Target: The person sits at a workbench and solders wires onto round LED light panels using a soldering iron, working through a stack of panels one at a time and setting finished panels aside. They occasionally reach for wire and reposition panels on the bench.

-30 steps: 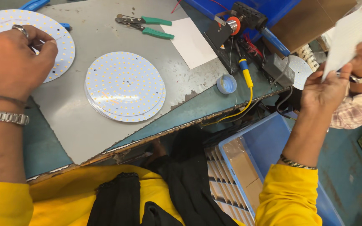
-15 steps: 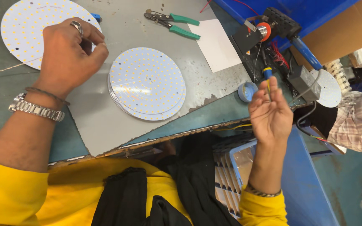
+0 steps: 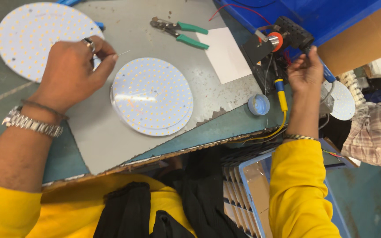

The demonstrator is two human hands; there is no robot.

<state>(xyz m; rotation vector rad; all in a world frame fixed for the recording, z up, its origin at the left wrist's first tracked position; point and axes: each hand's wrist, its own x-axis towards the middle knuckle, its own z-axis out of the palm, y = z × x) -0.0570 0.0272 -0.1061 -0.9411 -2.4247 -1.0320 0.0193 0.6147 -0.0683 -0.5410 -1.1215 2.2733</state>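
Head view: a thin wire (image 3: 122,53) is pinched in the left hand (image 3: 73,70) between the two round white light boards, the stacked one (image 3: 152,95) at centre and another (image 3: 31,37) at top left, while the right hand (image 3: 306,70) is curled around the black iron stand (image 3: 283,37), though what it grips cannot be told. Wiring of a board is judged the step in hand, and the wire tip must next be set on a pad. A blank white rectangular card (image 3: 225,53) lies by green pliers (image 3: 181,33); a brown cardboard box (image 3: 358,37) sits at top right.
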